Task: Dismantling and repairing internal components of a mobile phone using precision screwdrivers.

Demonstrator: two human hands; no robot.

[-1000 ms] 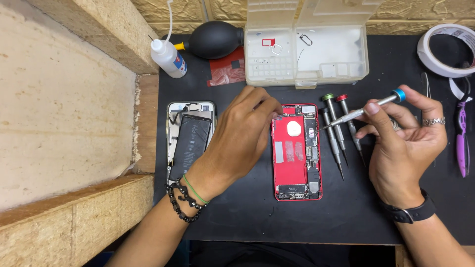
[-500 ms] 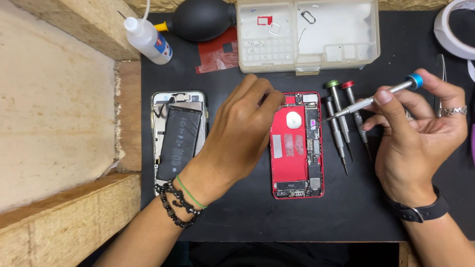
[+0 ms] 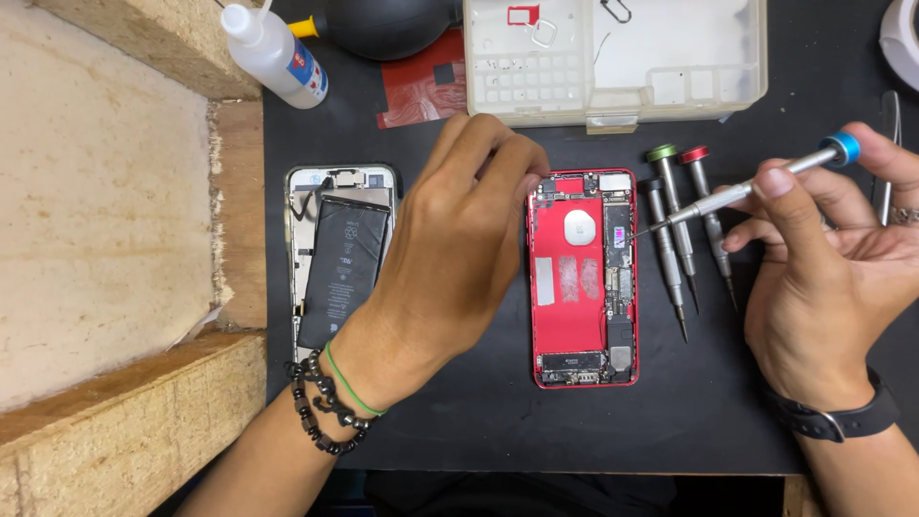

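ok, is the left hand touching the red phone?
Touching. The head view shows the left hand with its fingertips pressed on the top left corner of the open red phone, no gap visible between them.

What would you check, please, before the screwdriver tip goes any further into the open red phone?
1. Left hand steadying the red phone at its top left corner: ok.
2. Right hand gripping the blue-capped screwdriver: ok.
3. Tip over the circuit board on the phone's right side: ok; seated in a screw: cannot tell.
4. Phone flat on the black mat: ok.
5. Spare screwdrivers beside the phone, outside it: ok.
6. Parts tray lying within reach above the phone: ok.
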